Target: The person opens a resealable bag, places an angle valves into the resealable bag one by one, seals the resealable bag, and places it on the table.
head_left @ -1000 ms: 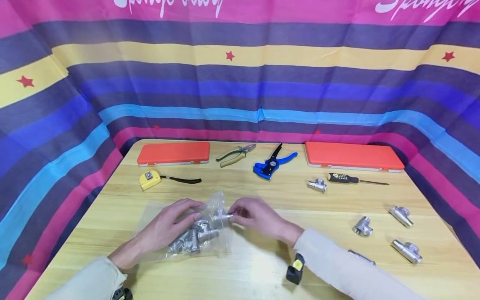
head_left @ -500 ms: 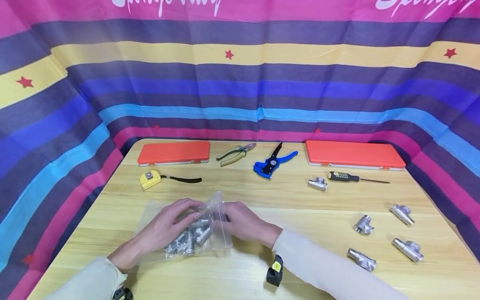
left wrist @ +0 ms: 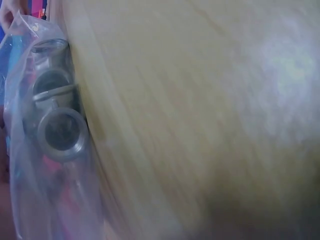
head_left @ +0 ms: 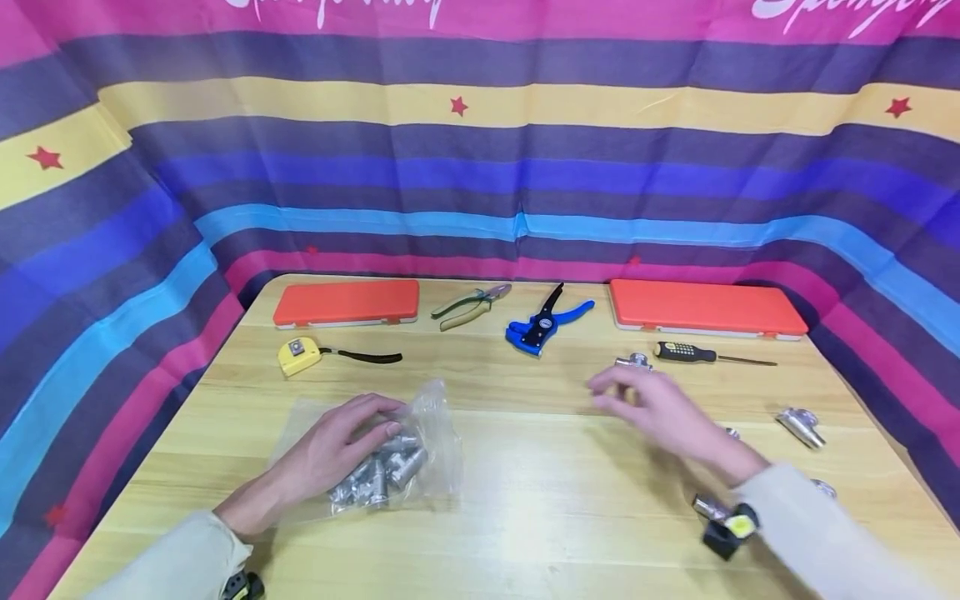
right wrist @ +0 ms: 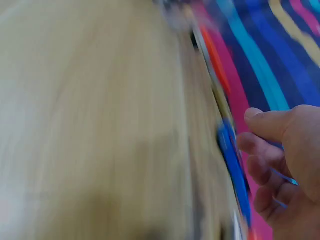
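Observation:
In the head view my left hand (head_left: 337,446) holds the clear plastic bag (head_left: 442,467), thumb and fingers at its upper part. Several metal pipe tees (head_left: 405,467) lie inside it; the left wrist view shows their round openings (left wrist: 62,134) through the film. My right hand (head_left: 660,412) is over the right half of the table, fingers loosely bent with nothing between them, as the right wrist view of the hand (right wrist: 280,160) also shows. Just beyond its fingers lies a loose tee (head_left: 634,360), partly covered by the hand.
Another tee (head_left: 800,427) lies at the right; others are partly hidden by the right forearm. Along the back are two red cases (head_left: 345,302), pliers (head_left: 472,307), a blue wire stripper (head_left: 542,325) and a screwdriver (head_left: 686,352). A yellow tape measure (head_left: 298,357) lies left.
My right hand carried a tee into the bag's mouth, let go of it there and has swung right, away from the bag. My left hand has stayed on the bag.

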`<state>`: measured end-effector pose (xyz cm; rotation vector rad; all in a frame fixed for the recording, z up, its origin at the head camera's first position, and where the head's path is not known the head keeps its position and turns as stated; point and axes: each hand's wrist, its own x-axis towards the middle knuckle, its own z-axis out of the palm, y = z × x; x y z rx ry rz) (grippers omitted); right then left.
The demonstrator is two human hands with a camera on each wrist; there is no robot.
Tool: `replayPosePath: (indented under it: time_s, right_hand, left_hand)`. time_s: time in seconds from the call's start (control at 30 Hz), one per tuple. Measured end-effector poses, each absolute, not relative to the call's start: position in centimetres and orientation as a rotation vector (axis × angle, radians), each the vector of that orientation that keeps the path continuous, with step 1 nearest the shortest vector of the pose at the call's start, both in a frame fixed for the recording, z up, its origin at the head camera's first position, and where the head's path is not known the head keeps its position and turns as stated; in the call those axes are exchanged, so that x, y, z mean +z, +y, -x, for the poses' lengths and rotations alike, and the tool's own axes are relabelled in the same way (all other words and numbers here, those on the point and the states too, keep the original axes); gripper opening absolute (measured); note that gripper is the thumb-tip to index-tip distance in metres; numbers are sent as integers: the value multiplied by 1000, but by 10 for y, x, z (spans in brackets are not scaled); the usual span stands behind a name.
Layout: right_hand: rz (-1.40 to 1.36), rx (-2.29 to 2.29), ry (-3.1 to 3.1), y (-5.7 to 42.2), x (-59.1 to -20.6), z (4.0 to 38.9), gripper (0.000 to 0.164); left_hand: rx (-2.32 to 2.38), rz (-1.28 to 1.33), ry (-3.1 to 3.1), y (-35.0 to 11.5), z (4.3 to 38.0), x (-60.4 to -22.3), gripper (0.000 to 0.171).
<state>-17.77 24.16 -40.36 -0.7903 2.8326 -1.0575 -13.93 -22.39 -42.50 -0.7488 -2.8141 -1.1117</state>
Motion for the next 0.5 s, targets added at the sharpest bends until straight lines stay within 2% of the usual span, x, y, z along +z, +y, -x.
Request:
replayPosePath:
  time_s: [0.13, 0.27, 0.5]
  right_hand:
    - [663, -959, 2924, 316, -402, 171, 27]
    - [679, -881, 2961, 375, -409, 161, 27]
    - [881, -835, 2856, 423, -424, 153, 39]
  left_hand:
    - [-1101, 757, -2808, -224, 140, -425, 25]
    - [-1104, 751, -2815, -224, 140, -424, 25]
    - [-1094, 754, -2808, -224, 139, -425, 25]
